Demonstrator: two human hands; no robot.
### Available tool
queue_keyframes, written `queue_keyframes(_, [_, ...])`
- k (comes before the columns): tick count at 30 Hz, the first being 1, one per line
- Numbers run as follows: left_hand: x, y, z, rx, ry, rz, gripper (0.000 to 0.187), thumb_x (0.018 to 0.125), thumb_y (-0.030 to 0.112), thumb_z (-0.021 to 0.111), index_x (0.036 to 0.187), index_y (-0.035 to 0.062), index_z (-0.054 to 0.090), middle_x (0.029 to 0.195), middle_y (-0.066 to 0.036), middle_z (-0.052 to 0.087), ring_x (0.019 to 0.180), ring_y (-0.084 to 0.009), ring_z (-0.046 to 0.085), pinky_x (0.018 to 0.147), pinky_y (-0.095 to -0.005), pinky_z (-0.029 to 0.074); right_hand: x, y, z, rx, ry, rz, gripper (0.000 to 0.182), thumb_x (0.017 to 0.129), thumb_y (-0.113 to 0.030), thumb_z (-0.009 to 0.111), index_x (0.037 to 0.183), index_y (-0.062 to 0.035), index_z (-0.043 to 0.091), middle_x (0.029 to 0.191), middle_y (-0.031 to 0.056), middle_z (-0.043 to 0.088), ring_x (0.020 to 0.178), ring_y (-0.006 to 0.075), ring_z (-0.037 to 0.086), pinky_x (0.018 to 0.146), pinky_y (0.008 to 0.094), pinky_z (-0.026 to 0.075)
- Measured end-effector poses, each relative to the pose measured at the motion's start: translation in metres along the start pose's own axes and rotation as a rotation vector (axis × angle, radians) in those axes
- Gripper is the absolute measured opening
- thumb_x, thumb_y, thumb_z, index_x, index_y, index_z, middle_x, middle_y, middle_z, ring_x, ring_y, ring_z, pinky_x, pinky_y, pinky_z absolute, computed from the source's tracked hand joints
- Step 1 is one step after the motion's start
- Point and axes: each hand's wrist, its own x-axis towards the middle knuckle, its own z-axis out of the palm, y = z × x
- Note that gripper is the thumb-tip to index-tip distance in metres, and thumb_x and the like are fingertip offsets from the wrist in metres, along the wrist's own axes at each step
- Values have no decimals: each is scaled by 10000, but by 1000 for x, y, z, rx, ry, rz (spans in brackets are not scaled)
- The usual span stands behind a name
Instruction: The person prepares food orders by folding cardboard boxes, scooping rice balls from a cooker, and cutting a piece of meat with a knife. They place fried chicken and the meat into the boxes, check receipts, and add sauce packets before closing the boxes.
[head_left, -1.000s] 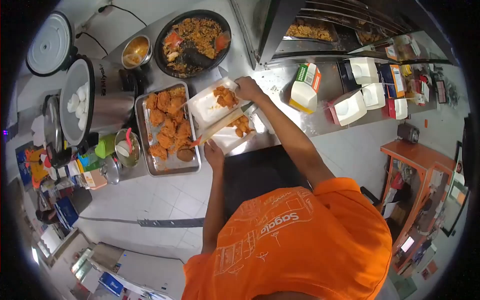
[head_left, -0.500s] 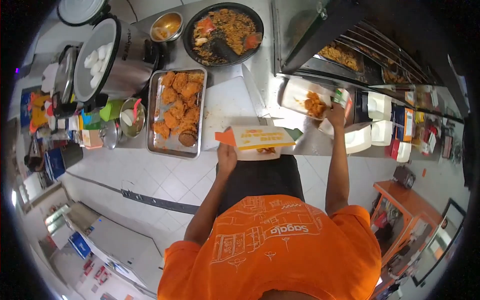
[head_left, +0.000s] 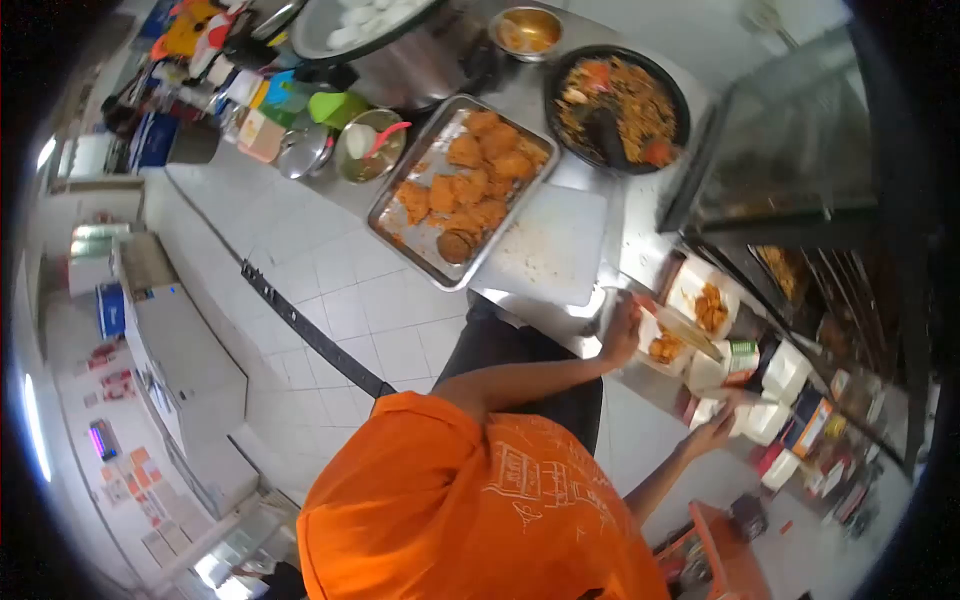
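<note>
My left hand (head_left: 622, 332) is closed on the near edge of a paper food box (head_left: 690, 331), whose lid is tilted up. Fried pieces (head_left: 665, 347) show inside it. Just beyond lies a second open paper box (head_left: 690, 285) with more fried pieces (head_left: 711, 308). My right hand (head_left: 710, 432) is at the group of open white boxes (head_left: 762, 420), its fingers stretched out at their edges and slightly blurred. A white and green carton (head_left: 740, 358) stands between the filled boxes and this group.
A metal tray (head_left: 455, 282) of fried chicken (head_left: 470, 185) lies beside a white cutting board (head_left: 550, 245). Behind are a black pan (head_left: 603, 135) of crumbly food, a steel bowl (head_left: 527, 35) and a large cooker (head_left: 400, 70). A glass display case (head_left: 780, 150) borders the right.
The view has turned, so the counter appears slanted. My left hand has carried its box right, beside the other filled box. My right hand has left that box for the white boxes.
</note>
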Motion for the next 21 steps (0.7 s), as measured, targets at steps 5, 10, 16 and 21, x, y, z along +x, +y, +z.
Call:
queue_keyframes(5, [-5, 3, 4, 378, -57, -119, 867, 803, 249, 687, 1451, -67, 206, 1442, -304, 301, 1341, -450, 316, 1123, -456, 288, -107, -51, 28, 14, -48, -7, 430, 1023, -304, 459, 1231, 60, 554, 1151, 190, 606, 1016, 266, 603, 821, 362, 519])
queue_keyframes(10, [-20, 99, -114, 324, -489, 34, 534, 737, 139, 667, 1235, 57, 495, 886, -167, 614, 817, -337, 624, 733, -471, 490, -148, -76, 61, 67, 29, 37, 331, 1018, -246, 482, 1143, 44, 581, 1013, 148, 607, 867, 230, 594, 749, 334, 520])
queue_keyframes(16, [-35, 169, -375, 195, -302, -105, 367, 824, 49, 633, 1187, 54, 578, 1077, -127, 621, 955, -191, 633, 826, -331, 516, -222, -239, 227, 327, -675, -226, 211, 996, -162, 530, 1056, 31, 591, 839, 66, 605, 707, 113, 551, 644, 242, 456])
queue_keyframes(21, [-69, 157, -614, 105, 184, -263, 396, 822, 37, 651, 1209, 62, 571, 1091, -106, 623, 946, -191, 664, 809, -329, 539, -355, -381, 431, 303, -1207, -493, 172, 942, -120, 602, 1043, 13, 645, 893, 84, 674, 812, 152, 635, 736, 288, 511])
